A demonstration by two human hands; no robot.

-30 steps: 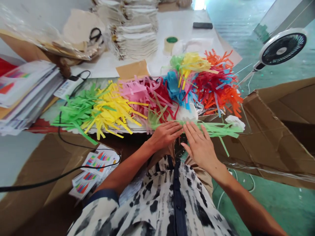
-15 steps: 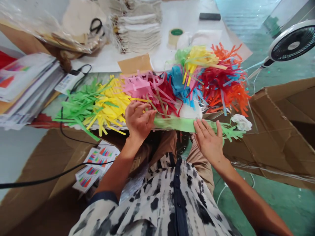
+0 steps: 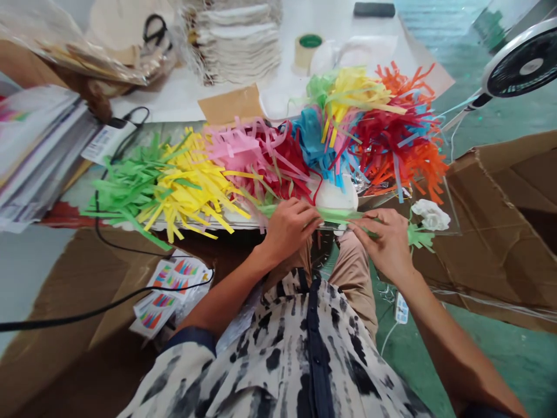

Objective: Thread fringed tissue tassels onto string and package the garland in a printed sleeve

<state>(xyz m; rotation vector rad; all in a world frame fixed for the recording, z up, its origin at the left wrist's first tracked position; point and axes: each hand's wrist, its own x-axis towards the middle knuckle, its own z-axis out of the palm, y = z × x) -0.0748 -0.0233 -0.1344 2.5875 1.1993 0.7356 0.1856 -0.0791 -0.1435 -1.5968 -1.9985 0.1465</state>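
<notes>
A light green strip of fringed tissue paper [image 3: 335, 215] stretches along the table's front edge between my hands. My left hand [image 3: 290, 226] is closed on its left part, fingers curled over it. On the right, my right hand [image 3: 385, 235] pinches the strip between thumb and fingers, and cut green fringe sticks out past it. Just behind lie tissue paper tassels: green [image 3: 130, 180], yellow [image 3: 191, 180], pink [image 3: 243, 145], red [image 3: 291, 168] and blue [image 3: 313, 139]. At the right, more red [image 3: 378, 145] and orange fringe [image 3: 430, 162] is heaped, with a yellow tassel [image 3: 354, 93] on top.
Behind stand a roll of tape [image 3: 307, 55] and a stack of pale bundles [image 3: 239, 46]. Scissors [image 3: 154, 30] lie at the back left, papers [image 3: 39, 145] at the left. A crumpled white wad [image 3: 430, 215], a fan [image 3: 522, 64] and a cardboard box [image 3: 500, 232] are at the right.
My left hand has moved right and down onto the green strip. My right hand has gone from lying flat to pinching it, and the strip now looks narrower, gathered between them.
</notes>
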